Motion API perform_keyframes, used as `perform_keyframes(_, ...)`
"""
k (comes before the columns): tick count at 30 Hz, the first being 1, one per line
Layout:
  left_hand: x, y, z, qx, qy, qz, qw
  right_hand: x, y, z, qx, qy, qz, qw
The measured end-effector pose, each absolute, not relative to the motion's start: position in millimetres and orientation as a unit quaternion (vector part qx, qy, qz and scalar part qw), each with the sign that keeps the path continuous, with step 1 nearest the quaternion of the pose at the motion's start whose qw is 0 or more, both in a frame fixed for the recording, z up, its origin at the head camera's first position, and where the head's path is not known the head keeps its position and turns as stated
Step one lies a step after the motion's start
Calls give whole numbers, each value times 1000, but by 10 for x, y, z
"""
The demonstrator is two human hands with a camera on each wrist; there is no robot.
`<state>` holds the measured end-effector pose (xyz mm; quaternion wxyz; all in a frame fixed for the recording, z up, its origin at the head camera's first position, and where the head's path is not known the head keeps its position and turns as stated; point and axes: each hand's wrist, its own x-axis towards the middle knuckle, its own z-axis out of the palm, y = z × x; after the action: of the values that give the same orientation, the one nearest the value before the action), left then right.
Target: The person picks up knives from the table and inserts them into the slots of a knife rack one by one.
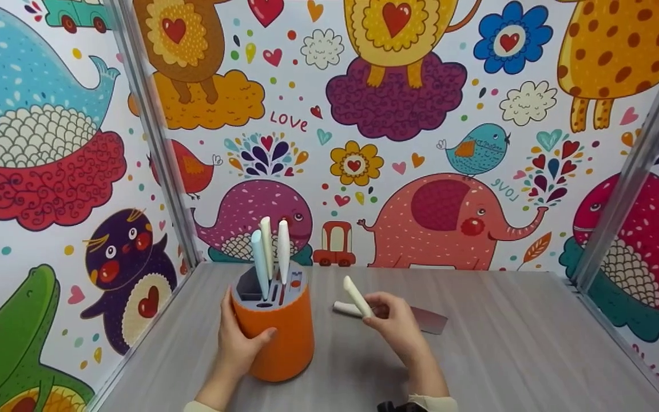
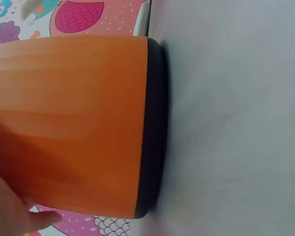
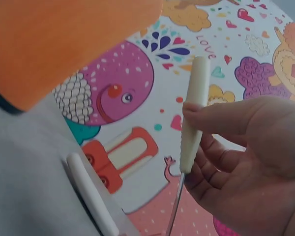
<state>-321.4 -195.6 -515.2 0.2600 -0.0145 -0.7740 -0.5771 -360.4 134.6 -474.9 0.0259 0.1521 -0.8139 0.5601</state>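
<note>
My left hand (image 1: 238, 341) holds the orange knife block (image 1: 284, 343), its thumb across the front and its fingers along the left side. Upright in the block's grey top stand several handles, among them a light blue handle (image 1: 259, 263) and a white handle (image 1: 284, 252). To the right, my right hand (image 1: 398, 326) pinches a knife by its cream handle (image 3: 195, 98), raised above the table. Its thin metal blade (image 3: 175, 206) points downward, seen nearly edge-on. Behind that hand a cleaver lies flat, its white handle (image 1: 345, 309) to the left and its broad blade (image 1: 429, 320) to the right.
The grey wood-grain table (image 1: 507, 343) extends to the right of both hands. Walls with printed cartoon animals (image 1: 438, 217) enclose it at the back and sides, with metal posts (image 1: 161, 143) at the corners.
</note>
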Motion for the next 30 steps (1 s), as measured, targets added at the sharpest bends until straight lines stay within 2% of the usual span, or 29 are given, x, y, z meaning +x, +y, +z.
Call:
perform_keyframes(5, -3144, -1897, -5033, -4, -764, -565, 312, -3551, 1183, -4724, 168, -799, 577, 21)
perform_keyframes(11, -3006, -1715, -4886, 5, -762, -477, 437, -3461, 901, -4693, 196, -769, 608, 16)
perform_keyframes(18, -2833, -1560, -4748, -120, -750, -375, 531, -3336, 631, -4637, 214, -735, 644, -4)
perform_keyframes(21, -2779, -1527, -4694, -168, -741, -366, 537, -3295, 545, -4622, 220, -720, 658, 0)
perform_keyframes(24, -2737, -1488, -4660, -188, -738, -391, 517, -3265, 463, -4625, 231, -706, 669, 7)
perform_keyframes(27, -2703, -1447, -4649, -182, -743, -414, 494, -3235, 385, -4644, 239, -692, 682, 9)
perform_keyframes(30, -2680, -1419, -4649, -169, -752, -396, 498, -3205, 325, -4649, 247, -683, 688, 10)
